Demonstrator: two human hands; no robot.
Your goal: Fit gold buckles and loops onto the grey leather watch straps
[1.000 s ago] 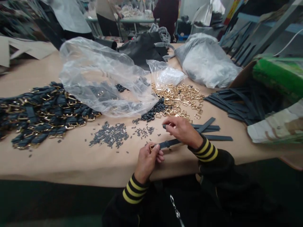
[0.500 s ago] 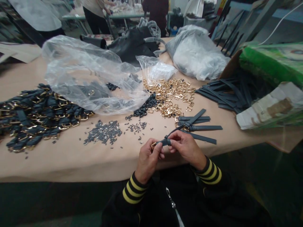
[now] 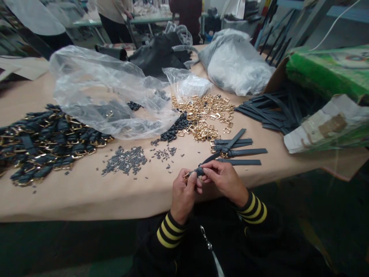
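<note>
At the brown worktable (image 3: 138,204), the left hand (image 3: 183,196) pinches a dark strap (image 3: 211,156) near its gold buckle (image 3: 186,177), the right hand (image 3: 227,180) gripping it alongside, between both hands. Seemingly the buckle end is being worked; next calls for steady pinching.

Passage lies along the table (image 3: 95,204) edge left of the left hand (image 3: 183,194); grey pieces (image 3: 124,159) and plastic bag (image 3: 100,90) obstruct beyond.
</note>
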